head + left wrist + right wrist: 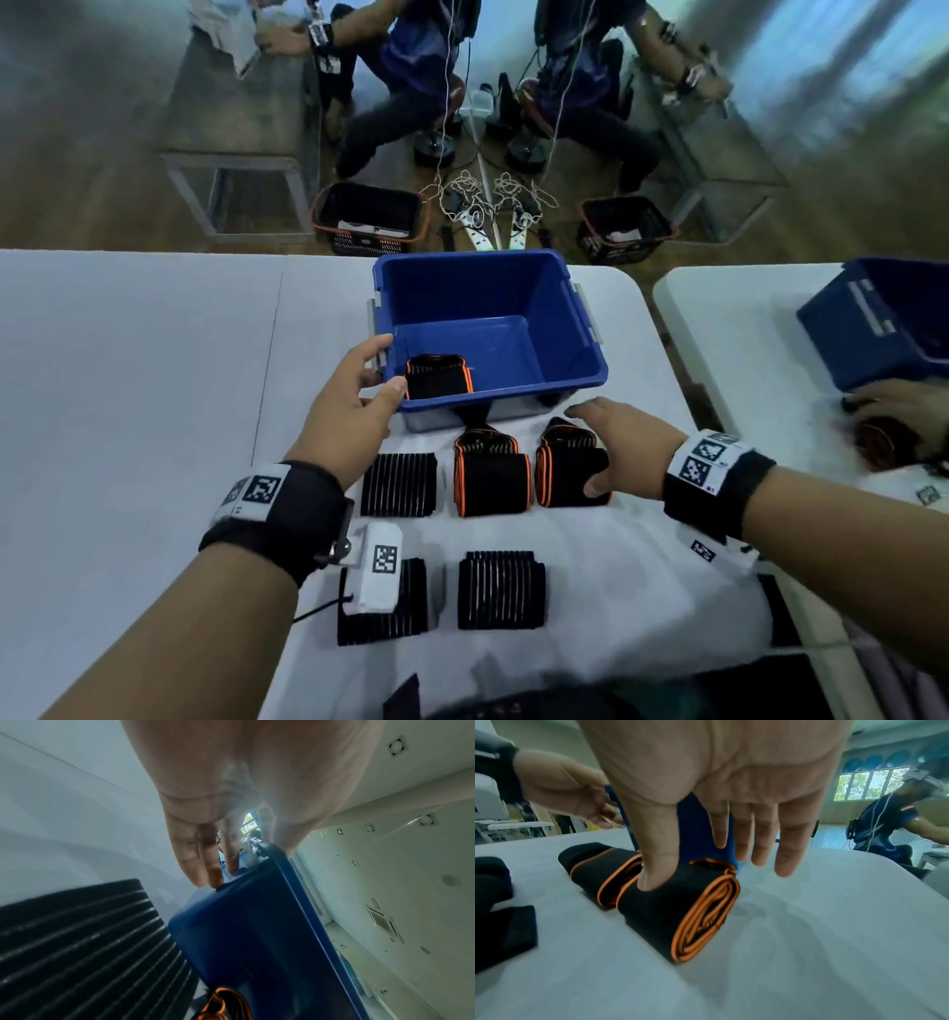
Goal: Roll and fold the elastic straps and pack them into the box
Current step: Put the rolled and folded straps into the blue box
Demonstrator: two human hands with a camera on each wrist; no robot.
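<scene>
One rolled strap lies packed in the blue box, steadied at its rim by the relaxed left hand. The right hand, fingers spread, is laid over the next roll; it should be gripped across both ends so nothing unwinds.
</scene>
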